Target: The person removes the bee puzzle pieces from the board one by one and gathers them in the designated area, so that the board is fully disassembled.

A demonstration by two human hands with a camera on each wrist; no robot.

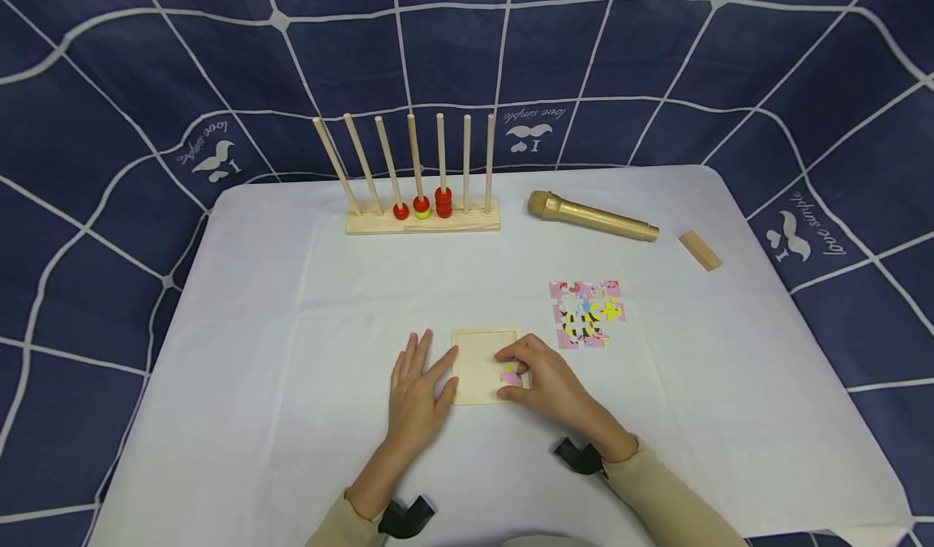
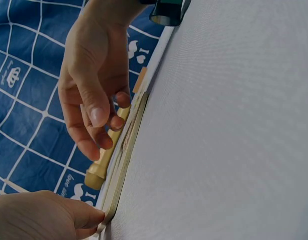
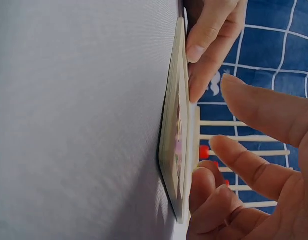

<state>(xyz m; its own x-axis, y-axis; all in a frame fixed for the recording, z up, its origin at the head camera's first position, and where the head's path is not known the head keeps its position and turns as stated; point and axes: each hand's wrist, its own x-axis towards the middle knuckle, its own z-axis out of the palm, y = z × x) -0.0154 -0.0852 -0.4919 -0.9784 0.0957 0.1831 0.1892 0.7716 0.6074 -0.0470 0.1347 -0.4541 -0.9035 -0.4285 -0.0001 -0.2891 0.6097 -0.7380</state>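
A flat wooden puzzle board with a raised rim lies on the table. My left hand rests at its left side, fingers mostly straight, with index fingertip and thumb touching the edge. My right hand arches over the right side, its fingers bent and thumb spread. Beneath it, a pink and yellow puzzle piece lies in the board's right part. In the right wrist view, thumb and index finger stand apart with nothing between them, while the other fingers curl close by the board.
Pink, yellow and black puzzle pieces lie joined to the right of the board. Farther back stand a wooden bead counter with upright rods, a gold microphone and a small wooden block. Blue checked cloth rises behind the table.
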